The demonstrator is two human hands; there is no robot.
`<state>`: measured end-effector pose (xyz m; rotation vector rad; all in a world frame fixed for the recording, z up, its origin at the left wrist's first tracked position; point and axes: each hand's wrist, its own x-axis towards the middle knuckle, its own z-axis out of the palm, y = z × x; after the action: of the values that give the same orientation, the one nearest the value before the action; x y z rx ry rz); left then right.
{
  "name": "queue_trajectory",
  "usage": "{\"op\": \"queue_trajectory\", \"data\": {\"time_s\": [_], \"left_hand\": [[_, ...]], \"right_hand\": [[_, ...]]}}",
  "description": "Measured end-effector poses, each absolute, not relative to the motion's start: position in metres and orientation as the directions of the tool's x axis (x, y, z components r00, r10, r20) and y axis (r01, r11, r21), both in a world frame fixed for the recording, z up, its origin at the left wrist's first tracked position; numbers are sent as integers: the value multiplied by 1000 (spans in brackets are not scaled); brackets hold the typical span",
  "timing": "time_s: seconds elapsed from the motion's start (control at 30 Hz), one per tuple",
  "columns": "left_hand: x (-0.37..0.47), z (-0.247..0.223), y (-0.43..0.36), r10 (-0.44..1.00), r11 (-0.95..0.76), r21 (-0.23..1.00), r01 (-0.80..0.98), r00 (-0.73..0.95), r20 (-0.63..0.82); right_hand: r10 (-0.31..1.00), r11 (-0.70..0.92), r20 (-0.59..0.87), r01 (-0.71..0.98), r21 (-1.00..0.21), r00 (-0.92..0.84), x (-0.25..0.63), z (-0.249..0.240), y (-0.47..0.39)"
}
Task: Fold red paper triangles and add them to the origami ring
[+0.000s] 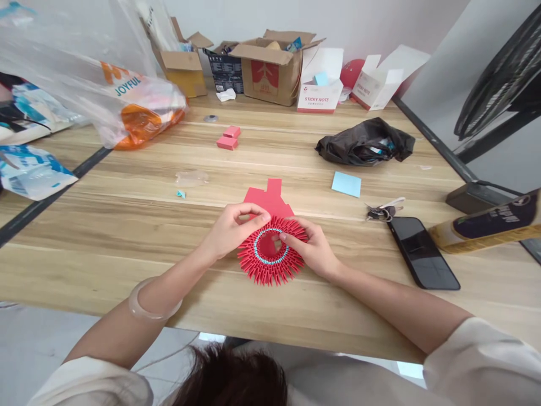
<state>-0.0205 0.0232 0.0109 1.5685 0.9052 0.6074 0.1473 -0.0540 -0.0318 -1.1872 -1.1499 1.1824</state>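
A round ring of folded red paper pieces (271, 272), with a light blue band around its open middle, lies near the table's front edge. My left hand (236, 225) is at its upper left rim, thumb and forefinger pinched together on the red pieces. At the right side, my right hand (315, 245) grips the ring, its thumb over the inner edge and the fingers along the outer rim. Partly beneath the ring's far side is a flat red cardboard sheet (270, 198). Whether a loose piece is between my left fingertips is too small to tell.
Right of the ring lie a black phone (422, 254), keys (382, 212), a blue sticky-note pad (346, 184) and a black plastic bag (366, 142). Small red blocks (228, 142) sit farther back. Cardboard boxes (270, 73) line the wall; a clear plastic bag (127, 96) is at left.
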Motion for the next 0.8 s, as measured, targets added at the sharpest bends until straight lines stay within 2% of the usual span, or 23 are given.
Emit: {"op": "queue_trajectory", "data": {"time_s": [0.4,0.63,0.8], "left_hand": [[-19,3,17,841,-189,937,293,541,1],[-21,8,20,751,-396,838,375,658,60],[-20,2,20,778,-379,841,386,625,63]], "right_hand": [[998,3,-1,-78,-997,55,144,-33,-55],[997,45,40,-83,-996,62,147,-38,-52],[996,52,50,-29,-998,76,148,-40,-52]]}}
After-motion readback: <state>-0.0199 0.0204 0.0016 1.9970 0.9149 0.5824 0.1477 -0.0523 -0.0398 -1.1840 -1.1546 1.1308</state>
